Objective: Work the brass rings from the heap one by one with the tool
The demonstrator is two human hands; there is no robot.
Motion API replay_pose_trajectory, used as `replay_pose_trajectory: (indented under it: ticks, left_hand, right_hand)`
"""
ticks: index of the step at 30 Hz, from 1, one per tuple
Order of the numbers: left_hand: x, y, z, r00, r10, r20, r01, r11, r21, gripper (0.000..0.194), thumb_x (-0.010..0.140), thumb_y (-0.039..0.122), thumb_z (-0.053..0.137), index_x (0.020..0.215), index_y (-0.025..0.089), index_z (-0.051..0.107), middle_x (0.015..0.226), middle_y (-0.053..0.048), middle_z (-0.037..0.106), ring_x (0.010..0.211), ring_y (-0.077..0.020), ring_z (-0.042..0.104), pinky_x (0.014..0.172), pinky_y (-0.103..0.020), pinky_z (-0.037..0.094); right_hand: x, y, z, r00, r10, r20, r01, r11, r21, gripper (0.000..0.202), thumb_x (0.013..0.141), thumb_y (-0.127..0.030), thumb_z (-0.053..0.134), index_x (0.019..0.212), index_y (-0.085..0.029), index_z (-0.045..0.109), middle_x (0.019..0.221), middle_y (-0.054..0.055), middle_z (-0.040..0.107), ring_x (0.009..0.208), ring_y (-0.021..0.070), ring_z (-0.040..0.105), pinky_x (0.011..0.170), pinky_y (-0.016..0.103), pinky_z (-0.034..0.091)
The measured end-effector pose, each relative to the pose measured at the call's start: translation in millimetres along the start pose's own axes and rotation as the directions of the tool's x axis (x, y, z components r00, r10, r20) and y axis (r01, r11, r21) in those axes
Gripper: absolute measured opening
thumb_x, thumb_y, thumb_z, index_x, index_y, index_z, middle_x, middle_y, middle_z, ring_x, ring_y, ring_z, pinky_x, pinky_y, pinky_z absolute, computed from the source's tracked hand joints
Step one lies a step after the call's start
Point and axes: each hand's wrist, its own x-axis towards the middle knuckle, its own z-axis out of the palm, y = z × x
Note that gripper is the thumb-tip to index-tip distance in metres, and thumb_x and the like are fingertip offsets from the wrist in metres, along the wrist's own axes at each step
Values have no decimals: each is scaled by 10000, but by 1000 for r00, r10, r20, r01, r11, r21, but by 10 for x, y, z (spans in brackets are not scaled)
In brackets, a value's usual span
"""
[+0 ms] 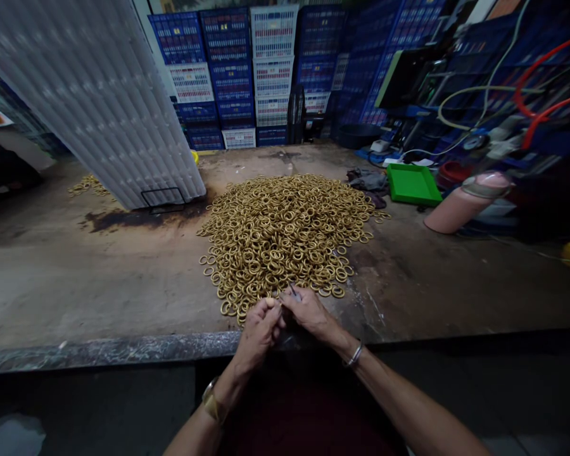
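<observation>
A large heap of brass-coloured rings (285,234) lies on the workbench right in front of me. At the heap's near edge my two hands almost meet above the bench's front edge. My right hand (311,311) is closed around a thin, dark, pen-like metal tool (293,290), whose end sticks up past the fingers; its exact kind is unclear. Beside it, my left hand (262,324) has its fingers curled in a pinch. What those fingers hold, if anything, is too small and hidden to make out.
A tall ribbed translucent panel (123,107) leans at the left, by a small wire stand (164,197). Right of the heap are dark rags (368,180), a green tray (413,183) and a pink cylinder (460,206). Stacked blue and white crates (273,76) line the back.
</observation>
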Motion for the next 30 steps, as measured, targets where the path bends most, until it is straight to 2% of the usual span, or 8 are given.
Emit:
replay_pose_trajectory:
  ticks: [5,8,12,14,17,21,25,30]
  left_hand:
    - [-49,38,36,999,-19,32,24,982,-187,269,762,424,553,733,171,465,610,55,459,415,-22,325,389,-152,205]
    - [-60,53,55,1000,-21,-2,20,979,-201,269,760,426,556,762,174,461,615,54,467,418,-23,341,386,-146,208]
    - [-42,32,57,998,-1,-62,-7,990,-139,281,766,444,538,768,173,465,607,53,471,418,-26,349,382,-144,214]
    - [-27,15,55,997,20,-78,-27,995,-91,290,765,451,534,753,169,469,594,52,471,414,-27,345,380,-146,218]
    - [-23,4,55,993,46,-106,-49,999,-22,302,756,461,539,724,169,468,571,53,470,409,-31,340,381,-151,232]
    - [-104,39,66,993,56,-102,-56,998,-1,310,768,464,525,691,171,458,552,57,456,412,-32,339,390,-149,249]
    - [-232,90,74,1000,-20,7,21,989,-147,316,756,479,543,707,182,444,541,65,456,390,-28,323,375,-149,220]
    - [-240,65,25,995,-98,23,98,903,-418,323,699,446,627,720,168,463,685,23,545,457,-35,396,395,-153,264]
  right_hand:
    - [14,32,-27,999,27,-41,-27,1000,14,228,750,-349,462,598,-180,476,493,-47,425,461,79,361,455,198,299]
    - [-2,61,-45,994,-36,-108,22,991,-130,195,736,-284,452,575,-178,480,510,-37,433,490,89,375,478,202,295]
    - [-100,63,-40,973,-226,41,226,905,-360,159,754,-213,431,612,-180,494,555,-28,463,518,94,382,509,209,268]
    - [-149,59,-25,954,-275,119,299,846,-442,125,731,-148,425,650,-184,513,586,-21,502,525,96,389,517,214,256]
    - [-176,59,-5,953,-263,149,301,778,-552,135,699,-106,426,697,-186,535,624,-6,545,548,107,415,532,221,252]
    - [-138,76,-34,975,-174,137,221,720,-658,148,717,-123,431,754,-189,559,679,15,590,602,122,475,558,221,266]
    - [-75,105,-102,984,-175,33,140,647,-749,148,742,-145,430,786,-186,565,712,30,610,635,135,512,564,230,268]
    - [25,0,-38,956,-292,24,214,637,-740,167,766,-163,442,881,-191,560,793,37,628,711,145,548,606,227,301]
